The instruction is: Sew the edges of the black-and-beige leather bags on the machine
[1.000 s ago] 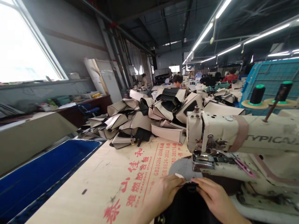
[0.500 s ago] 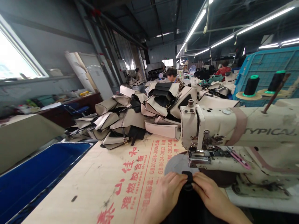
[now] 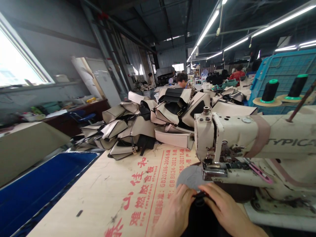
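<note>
Low in front of the sewing machine point(image 3: 229, 135), my left hand point(image 3: 179, 203) and my right hand point(image 3: 220, 201) pinch a small black strap piece point(image 3: 198, 199) from both sides. Fingers cover much of the piece, so its full shape is hidden. Dark cloth point(image 3: 201, 220) lies below, between my wrists. Just beyond my fingertips is a round grey plate point(image 3: 189, 177), next to the machine's narrow arm and presser foot. A pink-handled tool point(image 3: 260, 172) rests on that arm.
A large heap of beige and black bags point(image 3: 138, 126) covers the back of the plywood table point(image 3: 98, 197). To the left is a blue bin point(image 3: 49, 184). Black thread spools point(image 3: 270, 90) stand behind the machine, near a blue crate point(image 3: 283, 72). Farther back, a person point(image 3: 182, 79) works.
My right fingers have moved over the top of the black strap piece, which now shows less and looks folded or tilted. The view has shifted slightly.
</note>
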Available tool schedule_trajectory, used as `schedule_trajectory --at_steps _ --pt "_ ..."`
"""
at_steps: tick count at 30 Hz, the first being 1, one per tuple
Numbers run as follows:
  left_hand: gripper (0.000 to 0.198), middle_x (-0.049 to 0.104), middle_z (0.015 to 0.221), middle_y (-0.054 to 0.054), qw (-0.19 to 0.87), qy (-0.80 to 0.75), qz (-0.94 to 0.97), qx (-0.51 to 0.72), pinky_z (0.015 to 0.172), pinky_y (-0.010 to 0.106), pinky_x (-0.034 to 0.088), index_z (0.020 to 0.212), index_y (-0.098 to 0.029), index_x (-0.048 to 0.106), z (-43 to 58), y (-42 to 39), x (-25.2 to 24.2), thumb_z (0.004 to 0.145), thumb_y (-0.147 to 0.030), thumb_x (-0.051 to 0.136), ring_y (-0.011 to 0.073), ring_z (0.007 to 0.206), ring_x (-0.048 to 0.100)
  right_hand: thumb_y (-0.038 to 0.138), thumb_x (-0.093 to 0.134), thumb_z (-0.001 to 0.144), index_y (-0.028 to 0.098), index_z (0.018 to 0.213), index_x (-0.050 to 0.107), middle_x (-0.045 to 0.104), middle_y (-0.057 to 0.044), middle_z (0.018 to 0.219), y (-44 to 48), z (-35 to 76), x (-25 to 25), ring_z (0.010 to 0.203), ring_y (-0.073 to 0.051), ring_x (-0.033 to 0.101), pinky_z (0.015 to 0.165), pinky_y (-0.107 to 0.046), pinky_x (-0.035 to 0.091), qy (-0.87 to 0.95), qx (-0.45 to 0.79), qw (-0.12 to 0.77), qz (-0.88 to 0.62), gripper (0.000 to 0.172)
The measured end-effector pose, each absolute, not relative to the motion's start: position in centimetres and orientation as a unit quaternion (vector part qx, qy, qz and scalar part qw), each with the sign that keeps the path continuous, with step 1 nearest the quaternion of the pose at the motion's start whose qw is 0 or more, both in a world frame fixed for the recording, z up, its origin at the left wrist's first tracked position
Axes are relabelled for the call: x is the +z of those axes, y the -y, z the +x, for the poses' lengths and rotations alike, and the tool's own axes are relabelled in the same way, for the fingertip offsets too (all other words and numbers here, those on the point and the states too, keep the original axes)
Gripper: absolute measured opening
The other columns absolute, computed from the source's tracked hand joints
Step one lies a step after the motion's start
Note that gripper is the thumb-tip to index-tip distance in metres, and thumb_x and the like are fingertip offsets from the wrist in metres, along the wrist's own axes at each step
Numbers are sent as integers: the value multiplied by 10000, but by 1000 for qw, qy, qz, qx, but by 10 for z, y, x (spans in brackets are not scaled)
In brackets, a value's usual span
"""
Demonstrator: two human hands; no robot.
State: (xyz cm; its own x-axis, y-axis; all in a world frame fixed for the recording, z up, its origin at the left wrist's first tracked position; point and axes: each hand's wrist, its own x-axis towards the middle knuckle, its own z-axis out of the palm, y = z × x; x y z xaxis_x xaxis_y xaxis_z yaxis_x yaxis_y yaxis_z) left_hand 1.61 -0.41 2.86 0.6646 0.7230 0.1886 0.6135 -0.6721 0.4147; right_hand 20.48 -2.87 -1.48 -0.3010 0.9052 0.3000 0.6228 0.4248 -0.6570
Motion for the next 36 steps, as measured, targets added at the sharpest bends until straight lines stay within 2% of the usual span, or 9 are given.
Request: schedule_trajectory --at_steps 7,15,18,21,24,26,29,32,36 --pt "235 543 919 35 209 -384 879 192 783 289 451 991 -217 503 11 2 25 882 -127 315 153 860 521 106 317 898 185 1058 490 532 -57 985 18 208 -7 934 -181 477 864 -331 392 837 219 266 -425 248" --pt "196 572 909 20 299 -433 817 236 788 238 443 940 -215 575 10 0 31 880 -236 389 129 862 545 167 363 910 192 991 521 515 -33 953 14 206 -1 907 -144 481 816 -262 394 799 286 313 -425 180" --pt "219 577 1030 4 343 -444 794 233 871 240 423 1027 -262 585 -1 8 31 852 -276 454 133 958 540 182 352 916 192 926 531 516 -23 920 15 204 2 878 -139 484 788 -254 390 796 292 316 -425 179" --pt "313 503 1237 -23 374 -467 768 228 1001 283 333 1155 -323 529 -13 18 21 855 -309 440 150 1132 460 186 356 915 191 921 531 517 -22 910 14 202 2 869 -142 481 779 -254 383 804 291 308 -417 175" --pt "340 496 1267 -32 402 -493 730 248 1041 312 279 1186 -312 510 -15 23 5 873 -351 382 154 1176 429 189 355 914 191 954 533 521 -27 909 14 202 1 866 -148 480 772 -258 375 806 284 307 -418 182" --pt "335 583 1157 -8 407 -503 709 279 992 297 340 1124 -262 558 -8 21 -5 881 -367 353 155 1087 504 195 350 914 190 954 539 527 -29 899 14 202 0 850 -150 487 756 -258 372 802 287 309 -424 194" --pt "349 658 849 14 346 -553 681 334 768 247 455 892 -183 612 11 10 -11 878 -396 336 154 806 590 219 349 910 186 935 551 546 -31 876 11 205 3 818 -153 504 736 -260 365 782 295 319 -447 206" --pt "354 617 685 -3 267 -585 689 334 608 213 424 800 -174 586 33 -11 0 882 -391 319 132 640 563 276 371 898 180 849 567 567 -28 829 5 212 2 771 -162 517 707 -262 360 738 309 354 -483 224" --pt "338 619 666 6 186 -533 798 209 572 202 376 737 -186 587 53 -54 28 879 -343 323 125 613 560 411 402 865 166 765 567 574 -23 754 -3 213 -23 734 -175 514 671 -254 379 605 419 455 -502 313"
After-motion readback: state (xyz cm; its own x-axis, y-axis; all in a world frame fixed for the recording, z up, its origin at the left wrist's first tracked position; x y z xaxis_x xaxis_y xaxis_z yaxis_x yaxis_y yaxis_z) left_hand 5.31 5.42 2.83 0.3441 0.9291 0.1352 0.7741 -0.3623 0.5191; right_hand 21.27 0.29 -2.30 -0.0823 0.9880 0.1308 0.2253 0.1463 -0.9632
